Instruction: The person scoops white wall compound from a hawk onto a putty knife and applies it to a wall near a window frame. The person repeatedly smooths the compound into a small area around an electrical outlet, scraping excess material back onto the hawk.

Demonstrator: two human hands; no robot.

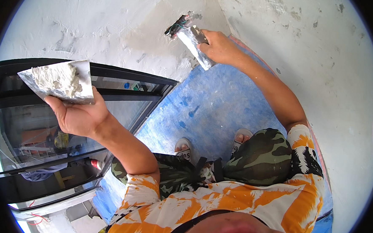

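My left hand (79,115) is closed on the lower side of a flat metal plaster hawk (84,71), which carries a thick heap of white plaster (57,79). At the wall, my right hand (221,47) grips a plastering trowel (194,45) with pale plaster smeared on its blade. The trowel's upper end lies beside a rough opening (177,26) in the wall, where dark and green wires show. Whether the blade touches the wall there, I cannot tell.
A grey plastered wall (115,28) faces me, and another patchy wall (321,43) runs along my right. To the left stands a black-framed window (124,95). Blue sheeting (221,97) covers the floor under my sandals (184,148).
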